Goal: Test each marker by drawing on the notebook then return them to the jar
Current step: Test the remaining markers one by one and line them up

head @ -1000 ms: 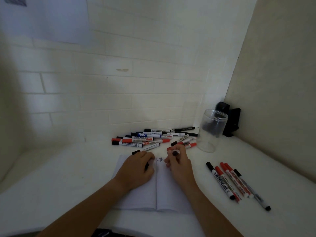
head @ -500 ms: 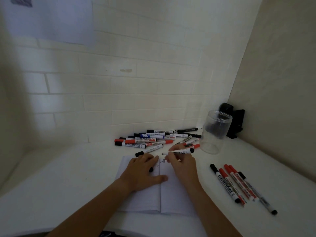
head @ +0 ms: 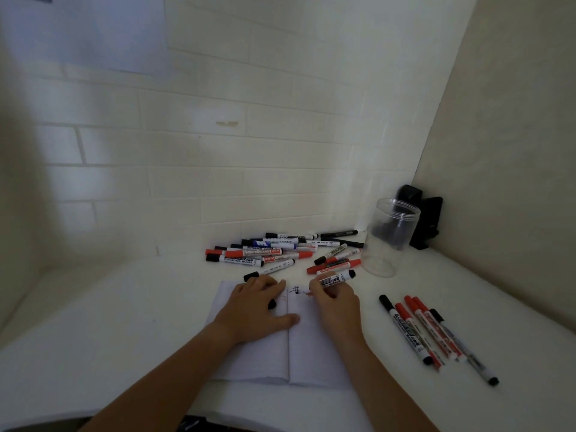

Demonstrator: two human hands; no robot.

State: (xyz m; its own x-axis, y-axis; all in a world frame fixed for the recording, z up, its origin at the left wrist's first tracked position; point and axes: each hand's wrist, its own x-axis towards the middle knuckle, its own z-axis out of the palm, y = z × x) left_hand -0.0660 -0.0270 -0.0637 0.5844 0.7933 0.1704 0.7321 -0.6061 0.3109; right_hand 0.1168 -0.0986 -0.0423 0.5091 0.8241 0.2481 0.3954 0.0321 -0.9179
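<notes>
An open white notebook (head: 305, 353) lies on the white table in front of me. My right hand (head: 335, 302) grips a whiteboard marker (head: 338, 278) with its tip down on the top of the right page, beside small scribbles (head: 296, 289). My left hand (head: 258, 310) rests on the left page with its thumb stretched along the fold, and a black cap (head: 272, 304) shows under its fingers. A clear plastic jar (head: 388, 236) stands upright at the back right. A pile of markers (head: 280, 252) lies behind the notebook.
Several markers (head: 433, 335) lie side by side on the table right of the notebook. A black object (head: 425, 218) stands in the corner behind the jar. A brick wall rises behind and a plain wall on the right. The table's front edge runs just below the notebook.
My right hand turned the uncapped marker from lying sideways to tip-down on the page and new marks appeared. My left hand spread flatter, thumb along the fold.
</notes>
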